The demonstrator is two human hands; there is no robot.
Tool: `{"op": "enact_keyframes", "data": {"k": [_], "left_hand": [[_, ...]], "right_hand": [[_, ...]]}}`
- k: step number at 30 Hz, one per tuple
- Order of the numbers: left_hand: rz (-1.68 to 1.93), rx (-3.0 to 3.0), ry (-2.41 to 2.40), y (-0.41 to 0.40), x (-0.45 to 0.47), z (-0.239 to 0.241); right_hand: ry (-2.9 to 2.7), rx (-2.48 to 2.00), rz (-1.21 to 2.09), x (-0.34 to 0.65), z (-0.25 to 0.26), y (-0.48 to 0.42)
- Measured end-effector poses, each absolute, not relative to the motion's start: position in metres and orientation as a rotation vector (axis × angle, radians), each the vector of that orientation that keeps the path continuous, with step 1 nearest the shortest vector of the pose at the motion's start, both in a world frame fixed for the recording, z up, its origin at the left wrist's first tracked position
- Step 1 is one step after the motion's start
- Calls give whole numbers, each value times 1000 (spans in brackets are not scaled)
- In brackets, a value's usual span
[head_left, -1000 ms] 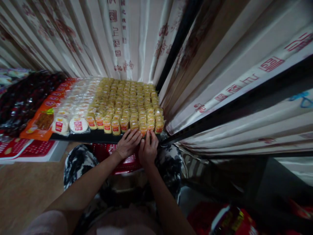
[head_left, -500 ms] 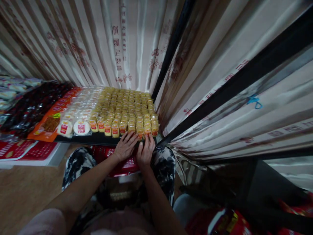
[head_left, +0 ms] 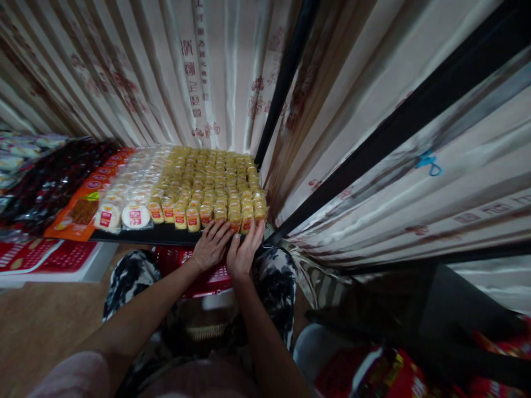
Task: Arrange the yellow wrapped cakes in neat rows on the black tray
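Note:
Rows of small yellow wrapped cakes (head_left: 207, 182) with red labels stand packed together on a black shelf (head_left: 145, 236). My left hand (head_left: 212, 243) lies with its fingers stretched out against the front of the cakes, right of the middle of the row. Close beside it, my right hand (head_left: 244, 251) rests its extended fingertips on the cakes at the right end, thumb apart. Neither hand is wrapped around a cake. To the left of the yellow cakes stand rows of round white packaged cakes (head_left: 136, 215).
Further left are orange packets (head_left: 78, 213), dark shiny packets (head_left: 37, 188) and white packets (head_left: 20, 149). Pale printed curtains (head_left: 224, 77) hang behind, with a black bar (head_left: 373, 149) slanting on the right. Red packages (head_left: 390, 373) lie low at the right.
My right hand has shifted slightly, its fingertips now reaching further toward the right-end cakes. My left hand stays at the front row. The view has moved a little.

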State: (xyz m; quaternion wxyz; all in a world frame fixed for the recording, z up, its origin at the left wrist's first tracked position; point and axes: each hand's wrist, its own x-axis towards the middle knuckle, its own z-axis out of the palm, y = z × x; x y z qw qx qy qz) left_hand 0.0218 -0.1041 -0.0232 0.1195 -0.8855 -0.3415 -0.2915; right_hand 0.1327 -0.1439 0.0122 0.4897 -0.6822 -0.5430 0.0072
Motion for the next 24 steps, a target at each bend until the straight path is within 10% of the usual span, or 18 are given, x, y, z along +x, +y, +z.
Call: {"op": "enact_keyframes", "data": {"k": [24], "left_hand": [[-1042, -2470, -1076, -106, 22, -30]], "right_hand": [[-1300, -1796, -136, 142, -4, -117]]}}
